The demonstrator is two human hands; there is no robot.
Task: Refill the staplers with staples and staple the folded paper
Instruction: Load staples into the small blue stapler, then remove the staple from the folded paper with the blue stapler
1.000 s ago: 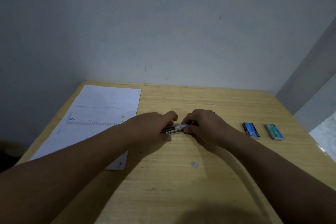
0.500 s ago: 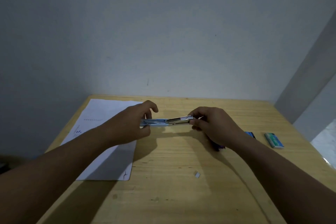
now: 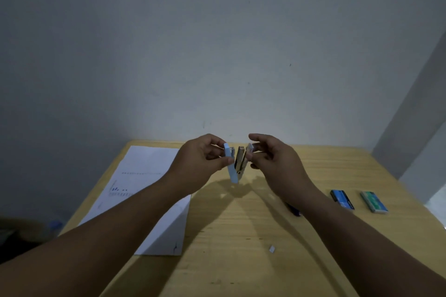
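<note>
I hold a light blue stapler (image 3: 232,169) upright above the wooden table (image 3: 241,236), its parts spread apart with the metal staple channel (image 3: 240,161) bare in the middle. My left hand (image 3: 200,161) grips the blue top cover. My right hand (image 3: 272,159) pinches the other blue part at the right side. A white printed paper (image 3: 144,176) lies flat on the table's left part. A dark blue stapler (image 3: 295,211) peeks out from under my right forearm. Two staple boxes lie at the right: a blue one (image 3: 342,199) and a green one (image 3: 374,202).
A small white scrap (image 3: 272,249) lies on the table near the front. The table stands against a grey wall, with a wall corner at the right. Dark items sit on the floor at the lower left.
Both hands lifted the light blue stapler off the table and turned it from lying level to upright. Its cover has been swung apart from the metal channel. The head tilted up.
</note>
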